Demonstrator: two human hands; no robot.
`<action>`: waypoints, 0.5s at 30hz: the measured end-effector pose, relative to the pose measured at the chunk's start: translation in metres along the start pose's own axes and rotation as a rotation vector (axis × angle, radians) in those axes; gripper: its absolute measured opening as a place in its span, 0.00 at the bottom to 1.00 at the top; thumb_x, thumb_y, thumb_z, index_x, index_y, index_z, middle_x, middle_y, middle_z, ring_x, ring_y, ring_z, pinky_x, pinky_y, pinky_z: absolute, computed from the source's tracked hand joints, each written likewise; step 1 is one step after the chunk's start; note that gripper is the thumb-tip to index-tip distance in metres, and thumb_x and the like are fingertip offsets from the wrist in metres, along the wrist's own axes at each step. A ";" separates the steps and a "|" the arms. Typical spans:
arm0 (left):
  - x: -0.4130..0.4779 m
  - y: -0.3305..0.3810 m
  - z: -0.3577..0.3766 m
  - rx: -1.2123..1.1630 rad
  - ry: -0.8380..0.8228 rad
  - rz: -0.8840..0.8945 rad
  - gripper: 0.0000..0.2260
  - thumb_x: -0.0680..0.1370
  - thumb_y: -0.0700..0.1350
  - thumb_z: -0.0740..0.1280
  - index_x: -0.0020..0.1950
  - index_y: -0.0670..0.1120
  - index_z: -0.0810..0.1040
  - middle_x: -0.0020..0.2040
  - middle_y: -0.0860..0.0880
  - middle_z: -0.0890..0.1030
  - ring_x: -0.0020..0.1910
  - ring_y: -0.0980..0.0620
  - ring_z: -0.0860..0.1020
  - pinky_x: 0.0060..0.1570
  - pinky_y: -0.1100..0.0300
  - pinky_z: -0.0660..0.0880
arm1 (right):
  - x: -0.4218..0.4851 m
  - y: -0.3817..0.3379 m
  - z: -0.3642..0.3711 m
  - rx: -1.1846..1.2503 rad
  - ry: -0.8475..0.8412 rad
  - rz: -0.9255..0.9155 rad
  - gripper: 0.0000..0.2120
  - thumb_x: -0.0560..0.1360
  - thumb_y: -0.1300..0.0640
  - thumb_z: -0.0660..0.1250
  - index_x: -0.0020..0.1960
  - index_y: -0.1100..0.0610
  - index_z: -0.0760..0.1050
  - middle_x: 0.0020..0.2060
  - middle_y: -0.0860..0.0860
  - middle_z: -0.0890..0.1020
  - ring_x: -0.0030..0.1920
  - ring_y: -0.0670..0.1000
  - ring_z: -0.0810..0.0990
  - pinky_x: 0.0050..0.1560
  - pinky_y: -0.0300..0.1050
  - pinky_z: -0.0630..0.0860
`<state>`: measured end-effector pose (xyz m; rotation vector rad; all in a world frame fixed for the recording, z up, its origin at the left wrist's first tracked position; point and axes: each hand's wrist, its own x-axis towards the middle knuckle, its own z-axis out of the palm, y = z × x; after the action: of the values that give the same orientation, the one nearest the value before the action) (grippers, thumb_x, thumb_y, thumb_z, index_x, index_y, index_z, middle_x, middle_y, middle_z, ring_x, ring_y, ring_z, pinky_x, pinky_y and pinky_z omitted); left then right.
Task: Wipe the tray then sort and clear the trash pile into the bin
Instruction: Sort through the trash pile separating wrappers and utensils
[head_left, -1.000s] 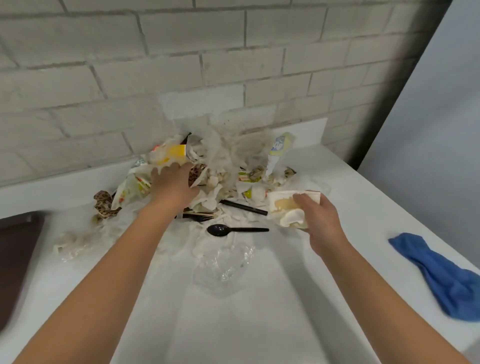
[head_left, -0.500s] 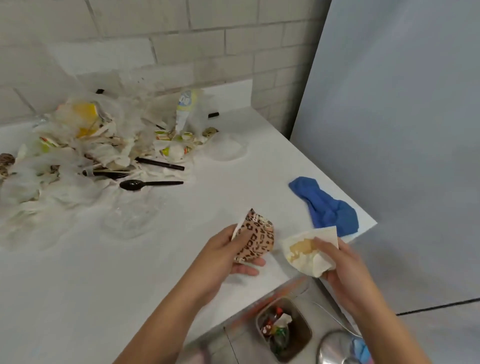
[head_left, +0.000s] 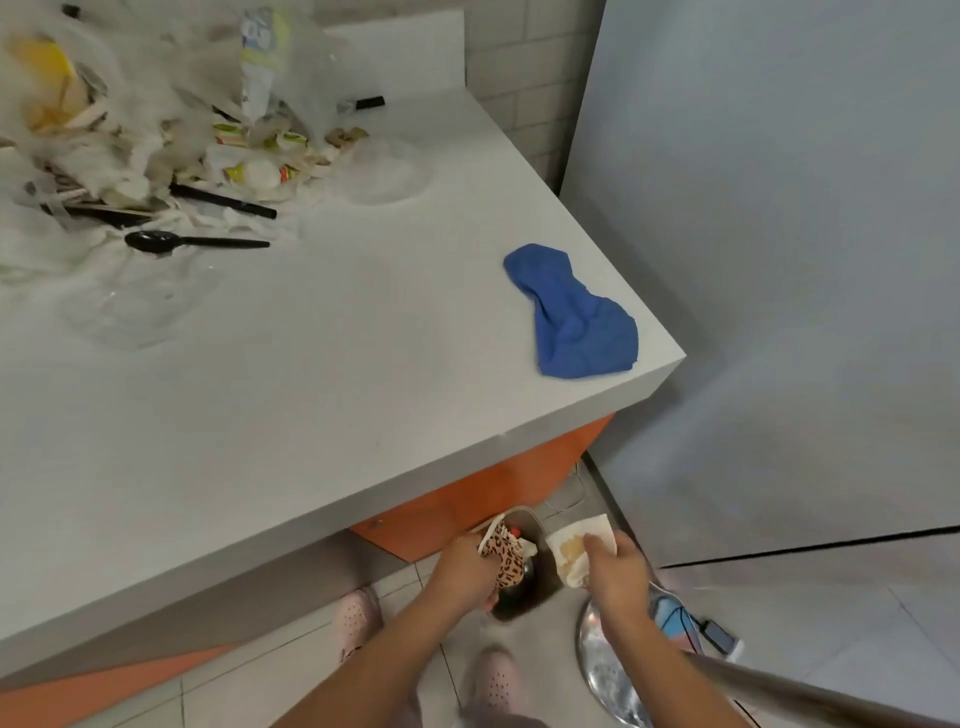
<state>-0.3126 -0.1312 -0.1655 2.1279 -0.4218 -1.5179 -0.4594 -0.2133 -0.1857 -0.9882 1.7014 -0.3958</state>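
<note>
Over the small open bin (head_left: 540, 587), your left hand (head_left: 462, 571) grips a leopard-print wrapper (head_left: 506, 558); your right hand (head_left: 613, 569) pinches a stained white napkin (head_left: 574, 545).

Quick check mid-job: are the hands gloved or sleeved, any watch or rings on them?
No. Both forearms are bare up to the frame edge, no sleeves in view. The left hand and right hand wear no gloves; no watch, band or ring shows on either.
</note>
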 end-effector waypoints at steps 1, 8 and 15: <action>0.011 -0.001 0.008 0.018 0.007 -0.010 0.13 0.79 0.41 0.60 0.63 0.41 0.74 0.50 0.42 0.81 0.36 0.47 0.82 0.31 0.60 0.78 | 0.006 0.005 0.003 -0.052 0.005 -0.015 0.11 0.77 0.61 0.64 0.57 0.63 0.76 0.45 0.58 0.82 0.45 0.56 0.81 0.47 0.52 0.79; 0.070 -0.017 0.036 0.069 0.028 0.009 0.20 0.78 0.53 0.61 0.68 0.47 0.68 0.59 0.48 0.77 0.52 0.50 0.78 0.48 0.58 0.78 | 0.041 0.020 0.028 -0.337 -0.169 -0.028 0.30 0.78 0.47 0.63 0.76 0.54 0.57 0.70 0.56 0.69 0.66 0.57 0.72 0.65 0.51 0.68; 0.005 0.017 0.002 -0.084 0.055 0.179 0.16 0.80 0.45 0.61 0.68 0.45 0.71 0.64 0.48 0.76 0.59 0.52 0.75 0.52 0.66 0.68 | -0.006 -0.021 0.020 -0.182 -0.179 -0.274 0.13 0.78 0.55 0.63 0.62 0.55 0.73 0.47 0.47 0.80 0.43 0.44 0.78 0.38 0.32 0.71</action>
<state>-0.3121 -0.1479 -0.1604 2.0048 -0.5061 -1.3505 -0.4318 -0.2171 -0.1750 -1.3577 1.4625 -0.3218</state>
